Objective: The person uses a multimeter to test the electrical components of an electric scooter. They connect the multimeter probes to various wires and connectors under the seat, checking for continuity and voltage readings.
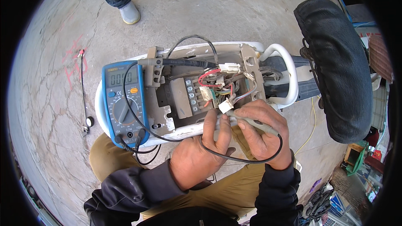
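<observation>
Probe (261, 126) by plug (226, 106), meter (124, 100) at its nine o'clock.
Right hand (268, 142) pinches the probe; left hand (199, 155), half-curled, nears the plug; whether it grips, I can't tell.

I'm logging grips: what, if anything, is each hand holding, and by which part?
The right hand holds a grey test probe by its handle. The left hand is at a white connector; whether it grips it cannot be told.
</observation>
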The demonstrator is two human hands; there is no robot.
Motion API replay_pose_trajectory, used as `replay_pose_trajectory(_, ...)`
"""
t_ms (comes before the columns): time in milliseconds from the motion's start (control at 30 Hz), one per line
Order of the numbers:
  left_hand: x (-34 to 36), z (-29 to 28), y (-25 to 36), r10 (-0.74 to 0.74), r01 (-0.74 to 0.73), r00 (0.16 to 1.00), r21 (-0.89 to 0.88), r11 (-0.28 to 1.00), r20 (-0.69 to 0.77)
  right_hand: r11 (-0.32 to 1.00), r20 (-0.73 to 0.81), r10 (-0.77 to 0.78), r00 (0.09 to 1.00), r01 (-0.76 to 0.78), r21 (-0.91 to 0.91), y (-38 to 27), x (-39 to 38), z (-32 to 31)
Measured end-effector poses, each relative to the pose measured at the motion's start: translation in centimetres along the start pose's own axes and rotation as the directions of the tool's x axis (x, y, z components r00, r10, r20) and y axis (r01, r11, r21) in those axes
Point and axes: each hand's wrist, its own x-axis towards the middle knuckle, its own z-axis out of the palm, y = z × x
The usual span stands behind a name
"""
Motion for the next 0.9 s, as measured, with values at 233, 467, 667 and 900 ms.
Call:
replay_pose_trajectory(233, 0.1, -0.1, -0.1, 0.01, -0.01, 1.0, 0.009, 1.0, -0.007, 0.997, -0.071, 0.076, 0.995, -0.077, -0.01, 0.0, -0.2, 0.6)
replay_pose_trajectory(467, 0.0, -0.2, -0.2, 0.011, -0.012, 1.0, 0.041, 0.999, 0.018, 0.998, -0.02, 0.053, 0.998, -0.053, -0.027, -0.3, -0.2, 0.2)
replay_pose_trajectory(667, -0.1, -0.2, -0.1, 0.013, -0.014, 1.0, 0.057, 0.998, 0.023, 0.998, -0.027, 0.048, 0.998, -0.049, -0.036, -0.3, -0.4, -0.1)
replay_pose_trajectory(900, 0.0, 0.0, -0.3, 0.025, -0.023, 0.999, 0.041, 0.999, -0.046, 0.995, -0.069, 0.09, 0.994, -0.092, -0.028, -0.4, -0.3, 0.3)
